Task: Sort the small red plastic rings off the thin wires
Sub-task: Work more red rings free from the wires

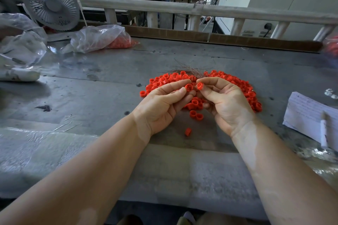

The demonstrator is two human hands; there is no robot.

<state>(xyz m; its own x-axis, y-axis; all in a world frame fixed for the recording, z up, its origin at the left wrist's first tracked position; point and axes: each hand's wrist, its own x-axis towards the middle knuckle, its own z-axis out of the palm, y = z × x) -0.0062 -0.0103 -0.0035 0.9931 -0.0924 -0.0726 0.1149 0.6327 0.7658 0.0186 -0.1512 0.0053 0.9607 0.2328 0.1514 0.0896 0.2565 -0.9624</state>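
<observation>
Head view, two hands (pixel 164 104) (pixel 226 104), two pinched rings (pixel 189 86) (pixel 200 85)

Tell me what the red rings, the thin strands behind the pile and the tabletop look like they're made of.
Red rings: probably moulded plastic, with even bright colour and a soft sheen. Thin strands: likely fine metal wire, hair-thin, brownish and springy-looking; coating unclear. Tabletop: seemingly sheet metal, dull grey, with blurred reflections, stains and seams. Each hand, left and right, pinches one ring.

Bare grey metal desk (pixel 102 86) lies open left of the heap of small red plastic rings (pixel 243 86); a white paper sheet (pixel 307 113) blocks the right, crumpled clear plastic bags (pixel 98 37) the far left.
</observation>
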